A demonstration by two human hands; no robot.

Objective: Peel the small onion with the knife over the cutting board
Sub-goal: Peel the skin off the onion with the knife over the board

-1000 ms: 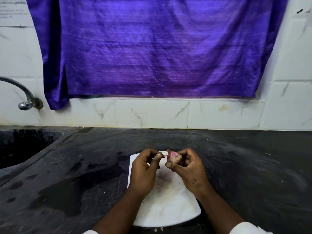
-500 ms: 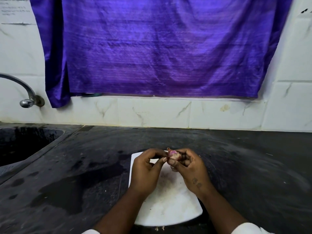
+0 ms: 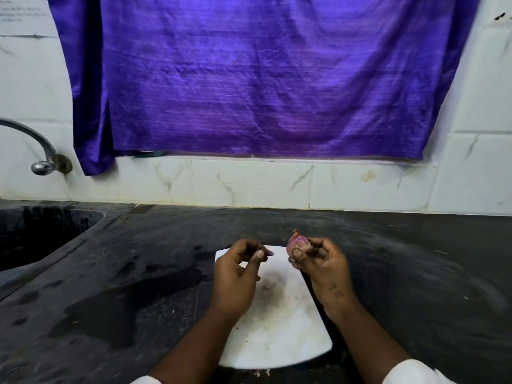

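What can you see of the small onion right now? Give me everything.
The small onion is a rounded purple-pink bulb with a dry, brownish pointed tip sticking up. Its skin looks papery, with a loose flap at the right side. The right hand holds it in the air, thumb on its lower front, fingers behind. It sits above the far right corner of the white cutting board, not touching it. The left hand is apart from it. No knife is visible.

White cutting board (image 3: 279,336) on wet black counter (image 3: 401,273)
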